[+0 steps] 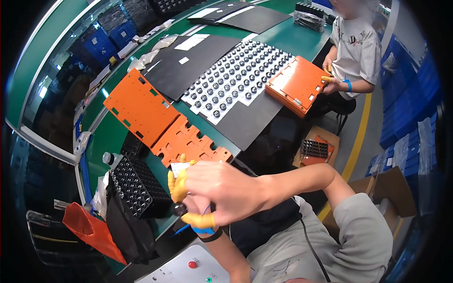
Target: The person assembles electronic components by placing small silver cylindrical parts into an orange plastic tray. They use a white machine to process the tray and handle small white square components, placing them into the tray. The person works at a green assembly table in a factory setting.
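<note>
My right hand (224, 188), with yellow finger cots on thumb and fingers, reaches across from the right and lies over my left hand (197, 203). A small black round part (180, 209) shows between the cot-covered thumb and fingers of the right hand, which are closed about it. My left hand is largely covered, and its grip is hidden; a blue strap (205, 231) circles that wrist. Beside the yellow fingertips is a small white piece (179, 168). Just beyond lies an orange moulded part (188, 141) with notches, joined to or touching a flat orange panel (139, 106).
A black tray (139, 186) of round cells stands left of my hands. White sheets with rows of black round parts (231, 80) lie on black boards. Across the table a co-worker (354, 52) holds an orange box (299, 82). A white panel (174, 269) has a red button.
</note>
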Motion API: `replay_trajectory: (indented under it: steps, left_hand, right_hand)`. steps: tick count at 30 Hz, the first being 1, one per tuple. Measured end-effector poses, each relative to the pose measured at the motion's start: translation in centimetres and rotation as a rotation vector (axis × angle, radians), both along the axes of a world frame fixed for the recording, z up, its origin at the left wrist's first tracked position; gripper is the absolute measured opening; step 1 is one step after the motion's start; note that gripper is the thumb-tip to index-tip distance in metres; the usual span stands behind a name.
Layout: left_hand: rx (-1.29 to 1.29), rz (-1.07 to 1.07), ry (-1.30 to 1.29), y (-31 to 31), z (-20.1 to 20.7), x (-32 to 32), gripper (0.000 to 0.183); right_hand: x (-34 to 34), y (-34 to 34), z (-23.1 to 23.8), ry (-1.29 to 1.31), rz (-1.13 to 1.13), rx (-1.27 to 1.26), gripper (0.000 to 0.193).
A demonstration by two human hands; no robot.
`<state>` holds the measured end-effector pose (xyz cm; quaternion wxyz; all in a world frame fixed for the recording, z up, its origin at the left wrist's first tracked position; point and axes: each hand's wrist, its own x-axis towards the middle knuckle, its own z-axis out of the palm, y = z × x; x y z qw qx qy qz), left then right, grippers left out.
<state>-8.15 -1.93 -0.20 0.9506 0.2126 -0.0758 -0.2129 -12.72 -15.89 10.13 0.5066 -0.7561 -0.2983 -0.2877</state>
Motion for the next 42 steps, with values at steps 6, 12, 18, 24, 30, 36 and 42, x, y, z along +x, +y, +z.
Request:
replay_trajectory:
  steps: [6, 12, 18, 24, 30, 36, 42]
  left_hand:
    - [-0.130, -0.209, 0.025, -1.1, -0.1, 2.5, 0.059]
    - [-0.001, 0.064, 0.274, -2.7, 2.9, 1.6, 0.053]
    - [0.122, 0.111, 0.185, -1.2, 1.5, 2.8, 0.043]
    - [0.989, 0.499, -0.248, -1.1, 0.5, 3.7, 0.023]
    - [1.919, 0.746, -0.765, -1.7, 0.5, 5.1, 0.025]
    - [2.039, 0.732, -0.918, -2.2, 0.1, 5.5, 0.033]
    - [2.058, 0.778, -1.030, -2.7, -0.9, 5.3, 0.035]
  right_hand:
    - [-0.5, -3.4, -2.6, 0.218, -0.037, 0.126, 0.030]
    - [2.1, -5.0, -4.0, 0.251, -0.163, 0.016, 0.028]
    - [4.6, -4.3, -6.0, 0.290, -0.197, -0.028, 0.022]
    - [8.3, -6.0, -8.3, 0.254, -0.448, -0.280, 0.023]
    - [10.1, -5.5, -9.2, 0.169, -0.481, -0.569, 0.025]
    - [13.4, -5.3, -10.6, 0.088, -0.486, -0.560, 0.026]
    - [13.9, -4.5, -11.7, 0.064, -0.458, -0.589, 0.029]
